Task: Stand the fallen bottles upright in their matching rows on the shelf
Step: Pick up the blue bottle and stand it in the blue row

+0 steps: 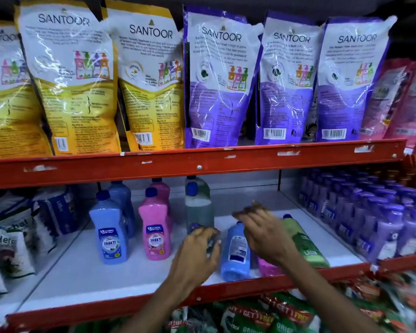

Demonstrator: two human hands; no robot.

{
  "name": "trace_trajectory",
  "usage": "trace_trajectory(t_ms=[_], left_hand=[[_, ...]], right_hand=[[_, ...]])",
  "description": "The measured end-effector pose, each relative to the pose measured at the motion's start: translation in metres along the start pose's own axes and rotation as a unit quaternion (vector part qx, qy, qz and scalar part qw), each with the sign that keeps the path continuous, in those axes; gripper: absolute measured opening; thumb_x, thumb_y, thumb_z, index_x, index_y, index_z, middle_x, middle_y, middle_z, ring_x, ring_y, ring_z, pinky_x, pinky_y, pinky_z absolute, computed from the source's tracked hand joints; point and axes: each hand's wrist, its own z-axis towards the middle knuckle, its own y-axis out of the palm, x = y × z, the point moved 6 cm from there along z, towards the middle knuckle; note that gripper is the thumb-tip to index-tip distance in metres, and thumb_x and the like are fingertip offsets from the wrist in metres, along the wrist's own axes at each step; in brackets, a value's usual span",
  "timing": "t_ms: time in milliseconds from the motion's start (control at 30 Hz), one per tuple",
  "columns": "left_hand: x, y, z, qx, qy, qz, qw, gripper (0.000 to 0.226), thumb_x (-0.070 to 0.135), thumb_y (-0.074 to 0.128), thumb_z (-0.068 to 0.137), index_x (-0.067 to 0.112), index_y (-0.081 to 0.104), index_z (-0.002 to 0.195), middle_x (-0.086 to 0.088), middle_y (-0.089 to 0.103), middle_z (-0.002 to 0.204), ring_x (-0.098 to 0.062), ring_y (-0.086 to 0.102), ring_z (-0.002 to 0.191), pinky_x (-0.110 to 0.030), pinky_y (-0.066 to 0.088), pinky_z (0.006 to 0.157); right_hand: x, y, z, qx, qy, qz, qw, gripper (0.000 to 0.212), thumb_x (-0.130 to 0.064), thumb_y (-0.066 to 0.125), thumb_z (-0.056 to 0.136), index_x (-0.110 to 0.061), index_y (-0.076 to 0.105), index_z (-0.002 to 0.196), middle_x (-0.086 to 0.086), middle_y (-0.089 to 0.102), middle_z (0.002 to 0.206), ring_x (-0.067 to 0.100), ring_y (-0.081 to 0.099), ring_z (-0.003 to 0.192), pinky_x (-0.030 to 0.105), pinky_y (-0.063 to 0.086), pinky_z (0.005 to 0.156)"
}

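Centrally, on the white shelf [82, 272]: left hand [197, 255], fingers [208, 233] curled at the base of an upright green bottle [198, 210]; whether they actually clasp it cannot be told through motion blur. Right hand [264, 234], fingers [244, 212] spread wide and holding nothing, hovers over the fallen bottles. Fallen stock: one blue bottle [235, 253] lying cap away from the camera, back label up; one pink bottle [268, 269] mostly hidden under the right wrist; one lying green bottle [305, 243] to the right. Upright rows: blue "SHAKTI" bottle [109, 234], labelled "3X CLEANING"; pink "SHAKTI" bottle [155, 229]; each with another behind. Upper shelf: yellow "SANTOOR" pouches [75, 75] and purple "SANTOOR" pouches [220, 78]. Right: purple bottles [370, 212] in rows, labels unreadable.
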Motion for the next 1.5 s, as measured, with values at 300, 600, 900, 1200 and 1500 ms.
trace_trajectory(t_ms=[300, 600, 900, 1200, 1500], left_hand=[[-0.030, 0.104, 0.015, -0.258, -0.362, -0.266, 0.855, 0.040, 0.040, 0.068, 0.086, 0.002, 0.067, 0.097, -0.016, 0.070, 0.088, -0.025, 0.069, 0.064, -0.045, 0.064, 0.073], [-0.019, 0.108, 0.021, -0.191, -0.408, -0.409, 0.794, 0.010, 0.003, 0.068, 0.087, 0.003, 0.061, 0.079, -0.008, 0.066, 0.071, -0.016, 0.063, 0.055, -0.026, 0.054, 0.046], [-0.068, 0.000, -0.030, -0.090, -0.198, -0.500, 0.838, 0.038, -0.007, 0.059, 0.089, 0.015, 0.062, 0.120, 0.001, 0.077, 0.110, -0.014, 0.072, 0.101, -0.024, 0.060, 0.080], [-0.197, -0.094, -0.103, 0.057, -0.199, -0.406, 0.890, 0.038, -0.002, 0.053, 0.094, 0.019, 0.057, 0.127, 0.009, 0.074, 0.118, -0.012, 0.069, 0.110, -0.026, 0.058, 0.090], [-0.249, -0.111, -0.118, 0.082, -0.233, -0.361, 0.899, 0.058, 0.048, 0.075, 0.070, 0.021, 0.061, 0.119, 0.004, 0.074, 0.114, -0.015, 0.070, 0.107, -0.034, 0.056, 0.087]], right_hand=[[0.012, 0.057, -0.042, -0.290, 0.154, -0.042, 0.944, 0.027, -0.011, 0.055, 0.077, -0.010, 0.067, 0.101, 0.016, 0.067, 0.104, 0.035, 0.058, 0.102, 0.046, 0.047, 0.094], [0.006, 0.039, -0.053, -0.196, 0.196, 0.084, 0.957, 0.017, -0.012, 0.051, 0.087, -0.014, 0.064, 0.098, 0.009, 0.068, 0.101, 0.029, 0.060, 0.095, 0.037, 0.049, 0.082], [-0.055, 0.033, -0.027, -0.043, 0.323, 0.512, 0.795, 0.030, -0.009, 0.079, 0.078, -0.028, 0.071, 0.100, -0.013, 0.079, 0.098, 0.009, 0.074, 0.083, 0.026, 0.060, 0.074], [-0.213, 0.084, 0.053, -0.028, 0.248, 0.507, 0.825, 0.031, -0.006, 0.074, 0.078, -0.023, 0.072, 0.104, -0.013, 0.076, 0.093, -0.010, 0.067, 0.078, 0.006, 0.050, 0.071], [-0.254, 0.134, 0.090, -0.026, 0.258, 0.475, 0.841, 0.048, 0.008, 0.057, 0.079, -0.020, 0.068, 0.117, -0.003, 0.076, 0.110, 0.011, 0.070, 0.093, 0.031, 0.058, 0.083]])
